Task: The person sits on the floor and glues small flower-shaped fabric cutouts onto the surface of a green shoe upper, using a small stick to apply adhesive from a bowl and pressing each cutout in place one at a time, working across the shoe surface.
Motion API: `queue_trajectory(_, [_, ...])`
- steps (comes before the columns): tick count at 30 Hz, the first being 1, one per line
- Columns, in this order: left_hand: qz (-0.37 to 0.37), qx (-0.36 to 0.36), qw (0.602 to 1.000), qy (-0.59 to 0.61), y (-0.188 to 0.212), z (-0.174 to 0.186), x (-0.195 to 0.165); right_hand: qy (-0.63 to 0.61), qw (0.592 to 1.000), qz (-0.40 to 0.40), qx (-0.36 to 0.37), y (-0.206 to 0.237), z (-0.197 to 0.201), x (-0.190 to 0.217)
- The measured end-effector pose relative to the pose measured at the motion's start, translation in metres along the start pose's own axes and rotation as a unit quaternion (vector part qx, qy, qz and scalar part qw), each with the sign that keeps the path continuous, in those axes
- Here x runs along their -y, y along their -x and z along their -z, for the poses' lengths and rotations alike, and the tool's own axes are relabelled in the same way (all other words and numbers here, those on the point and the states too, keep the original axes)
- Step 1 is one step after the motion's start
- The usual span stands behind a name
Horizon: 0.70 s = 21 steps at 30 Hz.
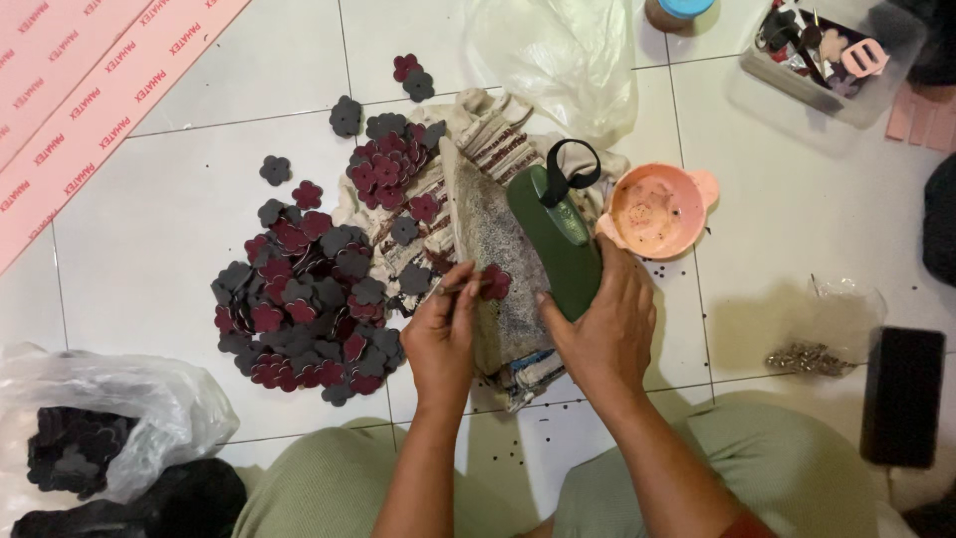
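Seated on the tiled floor, the person pinches a maroon flower cutout (494, 282) in the left hand (441, 334) while the right hand (605, 324) clasps a green punch tool (558, 244) over the worn board (498, 261), the flower pile (309, 299) and pink bowl (657, 210) lying beyond.

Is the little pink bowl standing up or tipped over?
Standing up. The pink bowl sits on the floor with its round opening facing up, inside visible, beside the green tool.
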State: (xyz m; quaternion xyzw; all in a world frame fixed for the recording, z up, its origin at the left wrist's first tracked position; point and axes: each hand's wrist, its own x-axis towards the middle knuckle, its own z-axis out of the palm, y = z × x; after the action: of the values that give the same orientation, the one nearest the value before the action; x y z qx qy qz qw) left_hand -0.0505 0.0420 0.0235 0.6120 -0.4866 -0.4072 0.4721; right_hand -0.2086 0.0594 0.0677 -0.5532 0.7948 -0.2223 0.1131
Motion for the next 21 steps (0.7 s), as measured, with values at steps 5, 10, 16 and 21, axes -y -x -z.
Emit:
queue_trajectory(5, [-0.07,0.002,0.994,-0.088,-0.001,-0.001,-0.019,-0.004,1.0,-0.002,0.007,0.0,0.0,0.0])
queue_trajectory(10, [-0.101,0.016,0.985,-0.139,-0.003,-0.002,-0.035,-0.005,1.0,0.003,0.019,0.0,0.003,0.0])
queue_trajectory(16, [-0.084,0.021,0.986,-0.145,-0.005,-0.005,-0.037,0.0,0.999,0.009,0.034,-0.001,0.014,0.007])
queue_trajectory(21, [-0.163,0.006,0.963,-0.214,-0.005,-0.007,-0.032,-0.012,0.999,0.031,0.024,-0.001,0.003,-0.009])
